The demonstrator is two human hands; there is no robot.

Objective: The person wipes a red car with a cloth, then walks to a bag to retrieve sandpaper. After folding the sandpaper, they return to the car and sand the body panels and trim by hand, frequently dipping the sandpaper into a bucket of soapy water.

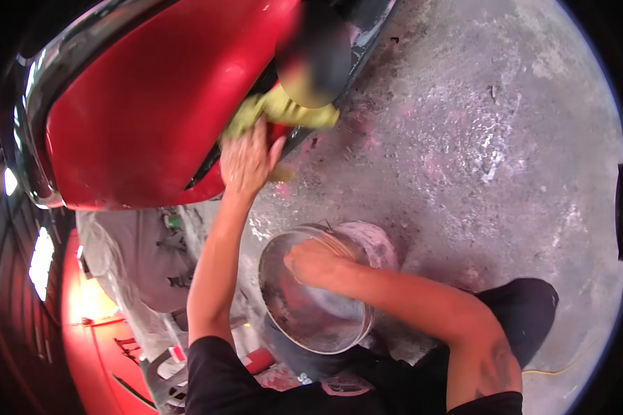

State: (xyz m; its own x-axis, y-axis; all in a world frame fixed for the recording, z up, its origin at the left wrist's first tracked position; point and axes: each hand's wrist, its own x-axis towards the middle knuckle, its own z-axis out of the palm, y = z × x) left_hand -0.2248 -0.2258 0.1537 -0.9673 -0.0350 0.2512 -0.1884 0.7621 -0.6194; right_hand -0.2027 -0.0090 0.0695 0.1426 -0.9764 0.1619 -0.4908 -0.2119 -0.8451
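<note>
Yellow cloth (284,111) lies against the red panel (138,124), at the fingertips of the flattened left hand (246,162); loose pressure could let it slip. Whether the right hand (311,261), inside the bucket (278,304), grips anything, I cannot tell; a careless knock could tip the bucket.

The person wears a black, short-sleeved cloth T-shirt (415,391). On its chest is a rounded, pinkish outlined print (347,385) with a dark centre, and beside that sit a few small white marks (304,378), perhaps lettering, though the view is too soft to read them. The left sleeve (211,366) is plain black and ends in a straight hem above the elbow; the right sleeve (488,404) matches it. Below the right sleeve's hem, a dark, blurry-edged tattoo (500,366) marks the upper arm. Both forearms and the left hand (248,160) and right hand (315,261) are bare. Dark, smooth cloth trousers (522,308) cover the knee.
</note>
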